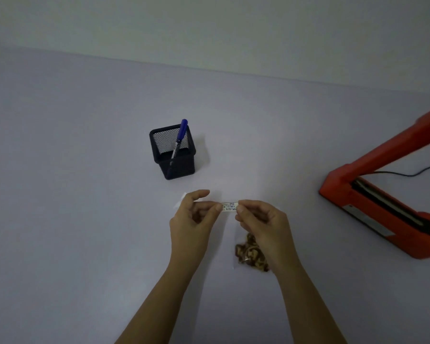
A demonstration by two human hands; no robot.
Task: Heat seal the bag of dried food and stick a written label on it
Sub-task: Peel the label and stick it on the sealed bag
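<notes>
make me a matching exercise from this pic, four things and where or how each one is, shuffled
1 pen
2 label
3 bag of dried food
4 heat sealer

a arm raised, far right
b pinched between left hand and right hand
c on the table, partly hidden by the right hand
d leaning in the black mesh holder

Pairs: 1-d, 2-b, 3-c, 4-a

black mesh holder upright on the pale table, thin black cable far right

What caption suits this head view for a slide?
Left hand and right hand pinch the written label near the bag of dried food, red heat sealer at right.
</notes>
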